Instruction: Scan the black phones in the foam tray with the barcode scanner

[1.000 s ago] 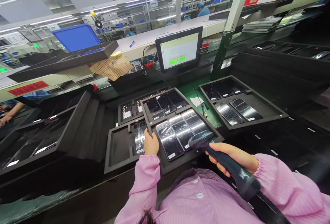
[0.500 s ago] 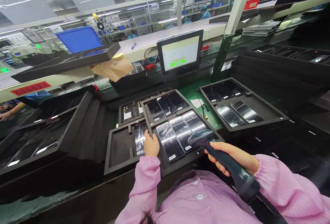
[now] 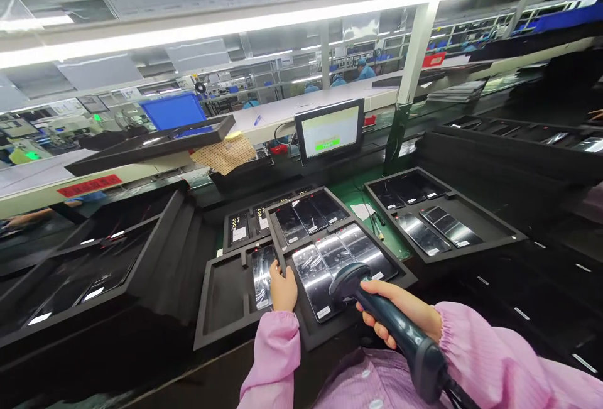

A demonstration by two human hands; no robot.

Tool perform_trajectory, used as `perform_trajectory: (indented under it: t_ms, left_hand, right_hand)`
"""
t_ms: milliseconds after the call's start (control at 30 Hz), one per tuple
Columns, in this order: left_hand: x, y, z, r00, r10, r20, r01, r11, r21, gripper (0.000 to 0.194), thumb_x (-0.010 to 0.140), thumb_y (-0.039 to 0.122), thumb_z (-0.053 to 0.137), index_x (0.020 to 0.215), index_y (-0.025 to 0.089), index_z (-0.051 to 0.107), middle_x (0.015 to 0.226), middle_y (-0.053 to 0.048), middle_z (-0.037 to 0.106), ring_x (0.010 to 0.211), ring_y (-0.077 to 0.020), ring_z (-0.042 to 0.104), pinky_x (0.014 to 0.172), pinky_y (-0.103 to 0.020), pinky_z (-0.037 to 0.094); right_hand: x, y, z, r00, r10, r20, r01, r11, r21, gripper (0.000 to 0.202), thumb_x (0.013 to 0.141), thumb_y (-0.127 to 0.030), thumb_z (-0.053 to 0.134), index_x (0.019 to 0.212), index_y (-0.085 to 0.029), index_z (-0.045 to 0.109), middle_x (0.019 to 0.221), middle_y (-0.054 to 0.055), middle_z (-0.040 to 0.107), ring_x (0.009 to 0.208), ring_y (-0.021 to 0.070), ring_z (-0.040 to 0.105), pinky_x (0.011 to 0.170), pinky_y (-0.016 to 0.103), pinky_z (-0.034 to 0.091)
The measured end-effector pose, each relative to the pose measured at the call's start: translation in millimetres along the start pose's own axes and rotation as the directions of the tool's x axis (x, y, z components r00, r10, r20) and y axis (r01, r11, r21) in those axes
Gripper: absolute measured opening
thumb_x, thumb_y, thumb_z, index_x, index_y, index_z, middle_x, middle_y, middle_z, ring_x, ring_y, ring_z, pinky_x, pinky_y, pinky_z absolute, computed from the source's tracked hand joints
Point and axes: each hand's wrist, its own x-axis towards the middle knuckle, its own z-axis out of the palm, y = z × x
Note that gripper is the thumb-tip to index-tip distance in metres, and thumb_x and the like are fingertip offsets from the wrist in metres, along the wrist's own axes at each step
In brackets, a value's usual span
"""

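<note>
My right hand [image 3: 398, 311] is wrapped around the handle of a dark barcode scanner [image 3: 393, 321]. The scanner's head hangs over the lower end of the middle phone screen [image 3: 333, 255] in the front row of a black foam tray [image 3: 325, 333]. To its left lies another glossy phone screen [image 3: 313, 283] with a small white label, and to its right a third phone screen [image 3: 370, 249]. My left hand [image 3: 284, 289] pinches the tray's left rim, thumb and fingers on either side. Just left of it, a single phone screen [image 3: 264, 277] sits in a neighbouring foam tray [image 3: 221, 299].
A monitor [image 3: 330, 132] with a green PASS box stands behind the trays. Stacked foam trays [image 3: 155, 271] rise on the left. Another tray [image 3: 490, 230] with several screens lies right, a cable [image 3: 377, 227] beside it. A blue bin [image 3: 173, 110] stands on the back shelf.
The scanner in my right hand has moved left, from the right-hand screen to the middle one. My left hand stays at the tray rim. The camera view has tilted upward.
</note>
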Motion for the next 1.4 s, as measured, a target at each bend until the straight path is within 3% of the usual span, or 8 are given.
perform_trajectory:
  t_ms: [167,700,1400]
  left_hand:
    - [6.0,-5.5,4.1,1.0,0.008,-0.001,-0.008,0.999,-0.047,0.048,0.086,0.028,0.038,0.129,0.008,0.029,0.13,-0.021,0.046,0.116,-0.0209,0.049,0.094,-0.031,0.04]
    - [-4.7,7.9,2.8,1.0,-0.021,0.022,0.023,0.994,-0.105,0.046,0.085,0.027,0.042,0.127,0.012,0.031,0.127,-0.014,0.05,0.111,-0.0204,0.052,0.095,-0.032,0.038]
    - [-2.8,3.2,1.8,0.999,-0.01,0.04,0.015,0.992,-0.129,0.049,0.086,0.027,0.039,0.13,0.009,0.026,0.128,-0.017,0.048,0.113,-0.0216,0.051,0.096,-0.033,0.037]
  right_hand:
    - [1.8,7.2,10.2,0.999,0.03,0.027,-0.03,1.0,-0.007,0.039,0.088,-0.045,0.031,0.081,-0.011,0.049,0.055,0.0,0.051,0.036,0.008,0.049,0.03,0.017,0.041]
    - [-9.8,14.3,24.0,0.997,0.06,-0.055,-0.064,0.995,-0.078,0.036,0.09,-0.043,0.032,0.081,-0.012,0.047,0.055,-0.002,0.049,0.036,0.0067,0.047,0.03,0.016,0.041]
    - [1.7,11.3,25.9,0.999,-0.019,-0.028,0.017,0.998,-0.066,0.036,0.089,-0.046,0.033,0.083,-0.013,0.046,0.055,-0.003,0.049,0.036,0.0069,0.047,0.03,0.017,0.041]
